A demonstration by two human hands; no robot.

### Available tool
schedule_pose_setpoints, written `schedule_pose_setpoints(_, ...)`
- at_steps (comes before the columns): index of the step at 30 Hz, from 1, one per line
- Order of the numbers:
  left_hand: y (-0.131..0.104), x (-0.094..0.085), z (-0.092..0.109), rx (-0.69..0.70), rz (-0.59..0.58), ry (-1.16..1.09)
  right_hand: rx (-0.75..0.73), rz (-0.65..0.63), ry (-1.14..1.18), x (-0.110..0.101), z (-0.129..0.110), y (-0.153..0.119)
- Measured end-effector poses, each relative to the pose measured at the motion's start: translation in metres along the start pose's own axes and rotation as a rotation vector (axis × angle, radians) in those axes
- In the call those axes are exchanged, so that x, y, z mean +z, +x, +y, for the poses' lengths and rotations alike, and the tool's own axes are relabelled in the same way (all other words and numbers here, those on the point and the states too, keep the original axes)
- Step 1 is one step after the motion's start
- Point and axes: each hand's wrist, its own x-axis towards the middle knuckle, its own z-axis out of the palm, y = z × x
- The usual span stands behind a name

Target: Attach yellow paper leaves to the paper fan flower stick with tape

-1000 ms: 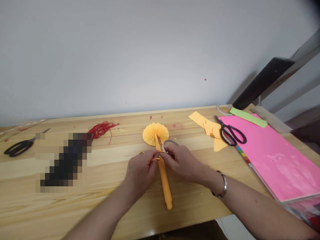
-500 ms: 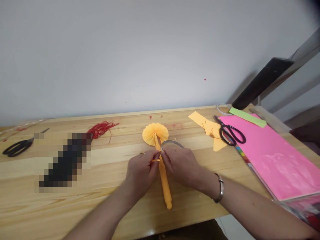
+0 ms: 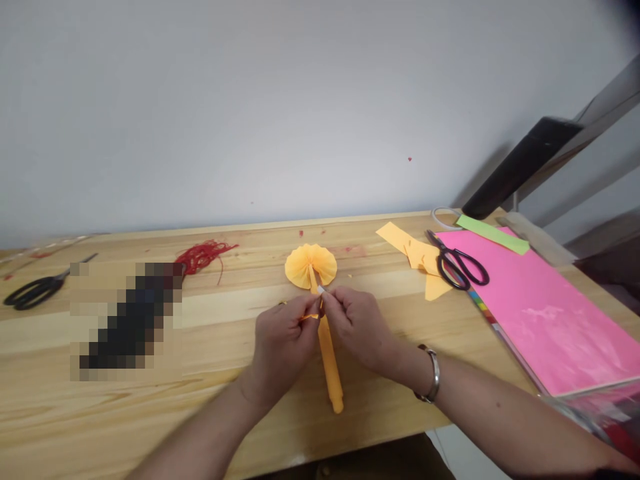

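On the wooden table, an orange pleated paper fan (image 3: 311,265) lies joined to the top of a rolled orange paper stick (image 3: 330,367). Over the stick's upper part, my left hand (image 3: 287,337) pinches a small orange paper piece (image 3: 309,317) between thumb and fingers. My right hand (image 3: 356,327) is closed beside it, fingertips almost touching the left ones. A small white thing (image 3: 321,290) sticks out at the right fingertips; what it belongs to is hidden.
Orange scraps (image 3: 393,239) and black scissors (image 3: 457,263) lie right, by a pink sheet (image 3: 555,320) and green strip (image 3: 493,235). Left are red threads (image 3: 203,259), a blurred dark object (image 3: 135,320) and more scissors (image 3: 37,292). A black cylinder (image 3: 520,167) leans at right.
The grey-white ring shape seen above my right hand has gone from view, and a small white end now shows at its fingertips. My right hand has shifted slightly left.
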Motion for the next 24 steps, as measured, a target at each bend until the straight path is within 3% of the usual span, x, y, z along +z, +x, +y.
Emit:
schedule_pose_setpoints(4,0.002,-0.001,0.002,-0.109,-0.038,-0.1,0.003,0.006,-0.035,-0.002,-0.001,0.002)
schedule_pose_setpoints(9,0.008,-0.004,0.004,-0.336,-0.083,-0.255,-0.1,-0.032,-0.238,-0.01,0.0,0.009)
schedule_pose_setpoints(17,0.009,-0.002,0.002,-0.353,-0.09,-0.233,-0.136,0.0,-0.433,-0.011,0.007,0.011)
schedule_pose_setpoints(24,0.009,0.0,-0.001,-0.401,-0.1,-0.212,-0.334,0.132,-0.54,-0.008,0.013,0.006)
